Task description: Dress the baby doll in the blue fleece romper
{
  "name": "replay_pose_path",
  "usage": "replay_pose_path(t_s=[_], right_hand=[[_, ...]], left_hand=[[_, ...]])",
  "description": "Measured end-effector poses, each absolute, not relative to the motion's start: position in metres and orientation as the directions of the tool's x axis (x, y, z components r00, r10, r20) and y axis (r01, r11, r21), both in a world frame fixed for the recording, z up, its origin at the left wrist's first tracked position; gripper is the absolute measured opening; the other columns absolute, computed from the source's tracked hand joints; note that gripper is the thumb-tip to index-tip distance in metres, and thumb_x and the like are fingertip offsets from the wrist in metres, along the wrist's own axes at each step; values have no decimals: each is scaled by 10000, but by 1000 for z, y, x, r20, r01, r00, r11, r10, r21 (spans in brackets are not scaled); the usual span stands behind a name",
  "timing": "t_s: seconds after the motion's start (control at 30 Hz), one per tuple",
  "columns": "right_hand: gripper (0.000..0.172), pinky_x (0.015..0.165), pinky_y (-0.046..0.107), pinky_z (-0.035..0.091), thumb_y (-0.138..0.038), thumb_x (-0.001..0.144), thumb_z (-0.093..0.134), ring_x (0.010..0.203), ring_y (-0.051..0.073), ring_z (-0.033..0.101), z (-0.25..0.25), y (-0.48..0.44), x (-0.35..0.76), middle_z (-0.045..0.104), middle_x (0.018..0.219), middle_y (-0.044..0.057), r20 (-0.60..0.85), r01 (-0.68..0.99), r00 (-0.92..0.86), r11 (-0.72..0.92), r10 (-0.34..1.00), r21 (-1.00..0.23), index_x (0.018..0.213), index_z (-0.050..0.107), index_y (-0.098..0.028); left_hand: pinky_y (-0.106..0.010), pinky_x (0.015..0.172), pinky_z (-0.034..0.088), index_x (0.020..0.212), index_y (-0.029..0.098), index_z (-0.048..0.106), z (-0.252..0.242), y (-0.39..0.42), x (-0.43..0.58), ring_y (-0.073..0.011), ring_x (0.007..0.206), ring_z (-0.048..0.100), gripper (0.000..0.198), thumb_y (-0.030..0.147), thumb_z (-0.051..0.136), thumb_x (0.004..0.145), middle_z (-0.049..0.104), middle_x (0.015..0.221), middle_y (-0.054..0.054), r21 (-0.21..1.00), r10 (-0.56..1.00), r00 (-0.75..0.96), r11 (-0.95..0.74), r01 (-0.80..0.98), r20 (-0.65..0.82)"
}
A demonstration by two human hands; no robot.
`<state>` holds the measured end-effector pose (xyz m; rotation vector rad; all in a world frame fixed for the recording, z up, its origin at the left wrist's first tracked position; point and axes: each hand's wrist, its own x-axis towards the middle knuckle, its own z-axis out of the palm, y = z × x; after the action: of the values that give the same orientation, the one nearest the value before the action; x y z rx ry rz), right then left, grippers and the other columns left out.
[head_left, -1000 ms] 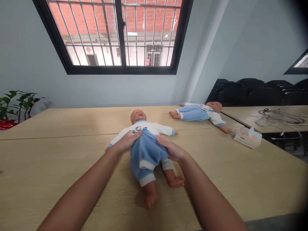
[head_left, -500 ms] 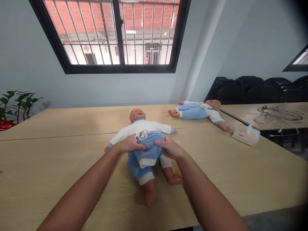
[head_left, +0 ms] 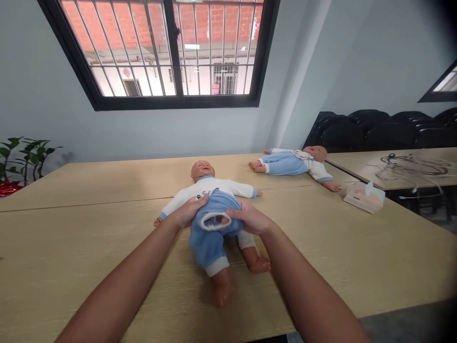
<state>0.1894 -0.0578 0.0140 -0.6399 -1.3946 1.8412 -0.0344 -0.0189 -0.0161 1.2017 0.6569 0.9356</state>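
A baby doll (head_left: 185, 193) in a white top with blue cuffs lies on its back on the table, head away from me. Blue trousers (head_left: 210, 247) with white cuffs cover its leg on the left. The other trouser leg is bunched up, and its white cuff (head_left: 205, 224) forms an open ring facing me. My left hand (head_left: 191, 209) grips the bunched cloth on its left side. On the opposite side my right hand (head_left: 250, 216) holds the cloth, its thumb at the cuff opening. The doll's right-hand leg (head_left: 255, 255) lies outside the blue cloth, with white fabric above the shin.
A second doll (head_left: 289, 163) in similar clothes lies at the back right. Near it are a tissue box (head_left: 364, 196) and a heap of cables (head_left: 414, 164) on another table. Black chairs (head_left: 378, 133) stand behind; a potted plant (head_left: 26, 155) is at far left.
The bunched trouser leg has been turned so its white cuff, which hung down flat, is now raised and open towards me. Both hands stay on the cloth.
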Motion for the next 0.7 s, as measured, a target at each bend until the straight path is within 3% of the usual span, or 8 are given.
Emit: replay_pose_path(t_s=[0.07,0.13,0.27,0.4,0.53,0.7], right_hand=[[387,840,333,529,-435,766,873,841,188,668,13,-59,187,722,910,35,105,-355,-584,-137,805,-925,993,693,-178],[353,766,321,516,-478,783,848,746,184,635,13,-60,185,638,710,-2,126,-383,-618,-157,776,-910,807,647,-189],[439,555,272,423,-547,787,821,503,130,463,9,-59,184,380,495,-84,90,-321,-704,-202,705,-926,676,543,-226],[386,495,238,348,-464,761,858,483,99,381,5,-55,187,457,545,-92,-10,-214,-705,-226,710,-950,804,559,-223],[364,536,243,371,-469,787,836,510,99,402,5,-50,189,514,583,-77,-11,-237,-677,-232,736,-944,896,609,-206],[384,656,267,480,-527,822,795,644,143,579,4,-43,198,676,735,-1,35,-297,-580,-172,814,-939,954,709,-177]], left_hand=[[-443,1028,525,1231,172,710,-12,-20,-35,-319,1128,698,703,696,765,766,767,1193,-124,982,831,543,-24,-185,123],[-441,1029,524,1226,180,722,-8,-21,-36,-345,1187,669,780,708,831,663,767,1196,-126,987,754,638,-98,-125,156],[-471,1020,527,1225,175,722,-8,-23,-39,-354,1152,682,797,615,917,590,766,1199,-129,996,755,652,-80,-24,77],[-488,1005,536,1175,159,722,-18,-24,-35,-327,1070,711,711,682,821,704,776,1160,-129,986,881,469,17,-166,64],[-472,1010,542,1177,170,725,-20,-27,-26,-322,1085,714,677,731,710,799,788,1096,-125,947,883,469,125,-295,29],[-462,1003,531,1264,175,696,-9,-34,-20,-316,1080,707,674,684,716,822,785,1121,-116,979,850,525,84,-188,28]])
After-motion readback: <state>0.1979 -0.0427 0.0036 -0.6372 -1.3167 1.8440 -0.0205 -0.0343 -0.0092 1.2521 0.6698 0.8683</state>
